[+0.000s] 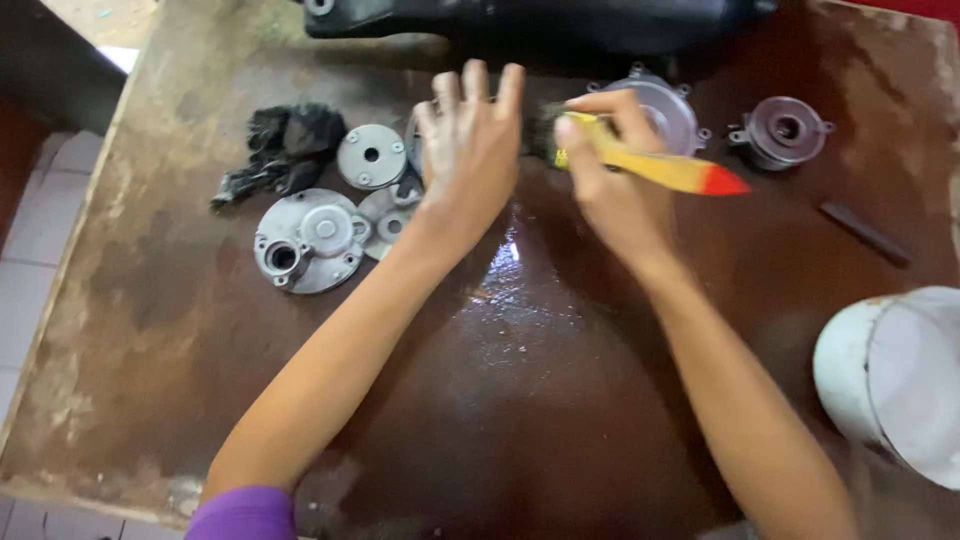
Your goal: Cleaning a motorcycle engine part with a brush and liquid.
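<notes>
The right hand (pixel 610 180) pinches a yellow brush (pixel 650 165) in its fingers, bristles toward the part steadied under the left hand's (pixel 470 150) spread fingers on the wet table (pixel 540 400).

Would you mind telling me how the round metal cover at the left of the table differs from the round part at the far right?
The left cover is light silvery grey; the right part is darker, brownish grey. The left cover looks larger and flatter, with an off-centre hole; the right part looks deeper, with a central hole. The left cover lies near the left hand; the right part lies apart, beyond the brush in the right hand. Both are round with lugged rims.
</notes>
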